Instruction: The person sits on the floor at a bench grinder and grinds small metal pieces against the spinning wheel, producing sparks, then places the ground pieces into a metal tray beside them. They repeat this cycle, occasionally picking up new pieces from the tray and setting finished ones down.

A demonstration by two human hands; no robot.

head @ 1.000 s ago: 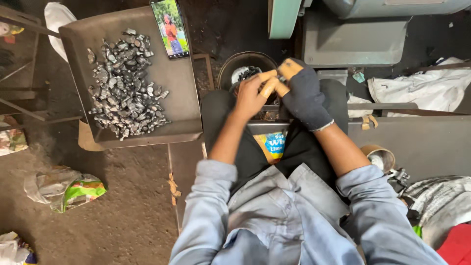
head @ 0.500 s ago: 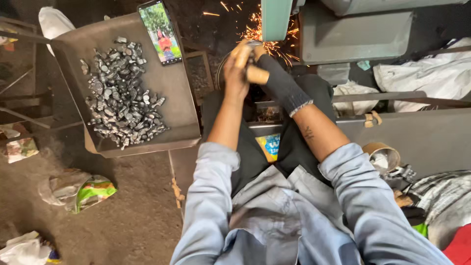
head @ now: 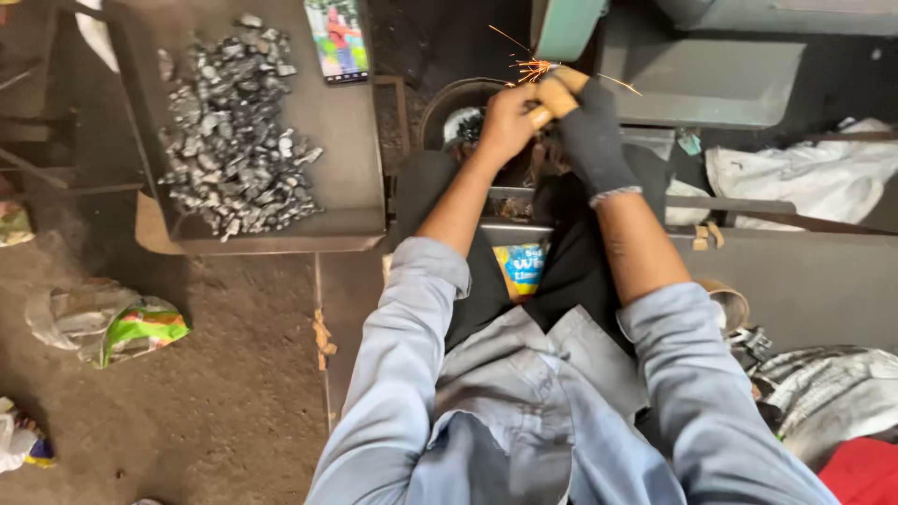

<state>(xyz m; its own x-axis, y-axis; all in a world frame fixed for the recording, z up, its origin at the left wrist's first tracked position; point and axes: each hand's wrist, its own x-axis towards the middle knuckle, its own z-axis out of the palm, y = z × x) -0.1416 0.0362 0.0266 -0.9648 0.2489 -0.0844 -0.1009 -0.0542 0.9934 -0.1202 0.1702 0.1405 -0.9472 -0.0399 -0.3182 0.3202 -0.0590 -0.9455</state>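
**Sparks close to bare fingers**

Both hands up at 12 o'clock: left hand (head: 505, 122) bare, right hand (head: 589, 131) gloved, fingers pinched together on a small part (head: 543, 93) pressed toward the grinder (head: 561, 28). Could slip and scrape bare fingertips; sparks (head: 533, 67) could burn skin or reach the phone (head: 337, 39) at 11 o'clock. Part mostly hidden; wheel cut off. Tray (head: 355, 178) of metal pieces (head: 234, 131) at 10 o'clock.

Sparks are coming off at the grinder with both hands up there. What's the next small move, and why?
Probably ease the piece off the green grinder housing: sparks fly right at the bare left hand and gloved right hand, pinched together, the piece hidden between them. Checking it seems sensible.
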